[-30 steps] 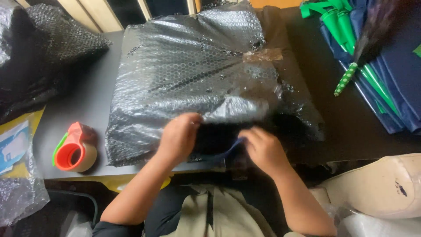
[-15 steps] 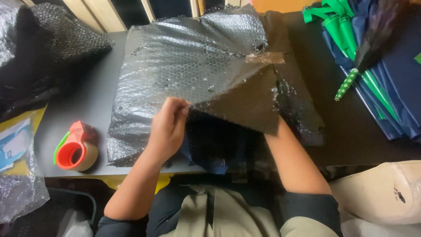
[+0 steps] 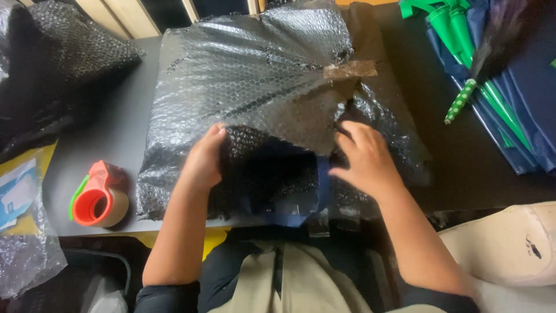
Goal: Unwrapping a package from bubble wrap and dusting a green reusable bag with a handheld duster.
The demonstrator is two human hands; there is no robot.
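Your left hand (image 3: 204,159) rests on the near edge of the bubble-wrapped parcel (image 3: 255,93), fingers curled and pressed against the black wrap; whether it pinches a fold cannot be told from this view. Your right hand (image 3: 362,159) lies on the parcel's near right part, fingers spread and loosely bent, touching the edge of the wrap flap (image 3: 289,116) that folds over the top. It grips nothing that can be seen.

The parcel sits on the grey table (image 3: 116,139), filling most of the middle, its near edge just at the table's front edge before your body. A strip of brown tape (image 3: 350,69) holds the flap at the parcel's upper right. Between your hands, at the parcel's near side, a blue item (image 3: 321,179) shows where the wrap is open.

Left of the parcel, near the table's front edge, stands a tape dispenser (image 3: 98,197), orange-red with a green part. Further left and behind the parcel lies a heap of black bubble wrap (image 3: 52,64). Right of the parcel, well apart, lie green umbrellas (image 3: 480,75) on dark blue fabric (image 3: 538,87).
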